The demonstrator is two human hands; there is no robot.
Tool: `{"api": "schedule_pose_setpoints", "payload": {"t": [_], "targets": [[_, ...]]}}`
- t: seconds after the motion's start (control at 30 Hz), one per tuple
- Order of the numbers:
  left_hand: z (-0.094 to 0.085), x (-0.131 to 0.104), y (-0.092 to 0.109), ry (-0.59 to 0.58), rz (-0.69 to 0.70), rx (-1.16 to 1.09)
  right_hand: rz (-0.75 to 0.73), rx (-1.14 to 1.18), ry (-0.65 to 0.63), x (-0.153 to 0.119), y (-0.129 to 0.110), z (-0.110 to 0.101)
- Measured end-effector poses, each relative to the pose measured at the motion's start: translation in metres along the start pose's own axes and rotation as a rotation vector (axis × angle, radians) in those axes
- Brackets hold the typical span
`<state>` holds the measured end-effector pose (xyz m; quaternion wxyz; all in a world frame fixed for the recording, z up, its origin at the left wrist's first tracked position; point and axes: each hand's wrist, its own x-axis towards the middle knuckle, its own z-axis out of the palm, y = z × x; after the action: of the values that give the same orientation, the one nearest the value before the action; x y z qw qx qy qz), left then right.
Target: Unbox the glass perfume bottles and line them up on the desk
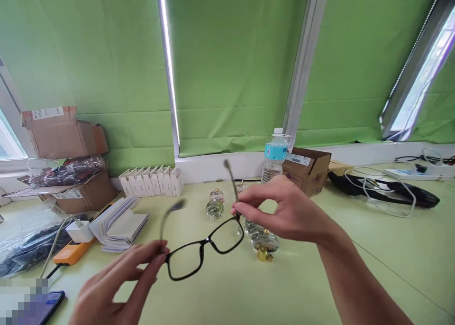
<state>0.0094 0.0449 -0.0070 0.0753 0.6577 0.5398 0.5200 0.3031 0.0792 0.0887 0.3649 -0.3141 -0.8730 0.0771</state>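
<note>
Black-framed glasses [205,242] hang in the air over the table, lenses low and both temple arms unfolded, pointing up and away. My left hand [124,277] pinches them at the left hinge between thumb and fingers. At the other hinge, my right hand [273,206] holds the right temple arm between thumb and forefinger. Behind the glasses and partly under my right hand stand several round glass bottles [215,208]. A small gold cap [262,254] lies in front of the bottles.
A water bottle [274,156] and an open cardboard box [309,168] stand behind my right hand. White small boxes [152,181] line the back. At left are stacked cartons [67,135], booklets [121,225], an orange power strip [73,252] and a phone [50,308]. A black case [384,190] lies right.
</note>
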Motion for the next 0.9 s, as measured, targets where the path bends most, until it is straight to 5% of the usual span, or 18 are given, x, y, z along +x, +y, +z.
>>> {"api": "schedule_pose_setpoints", "payload": {"t": [0.13, 0.5, 0.67, 0.9], "targets": [[0.018, -0.003, -0.002, -0.239, -0.092, -0.132, 0.291, 0.200, -0.258, 0.007, 0.015, 0.011], [0.028, -0.033, 0.005, -0.459, -0.569, -0.676, 0.407, 0.407, -0.856, 0.008, 0.033, 0.028], [0.019, -0.045, 0.000, -0.335, -0.705, -0.695, 0.431, 0.521, -0.907, 0.016, 0.036, 0.045], [0.000, -0.049, -0.018, -0.320, -0.804, -0.707, 0.437, 0.509, -0.852, 0.019, 0.037, 0.071]]}}
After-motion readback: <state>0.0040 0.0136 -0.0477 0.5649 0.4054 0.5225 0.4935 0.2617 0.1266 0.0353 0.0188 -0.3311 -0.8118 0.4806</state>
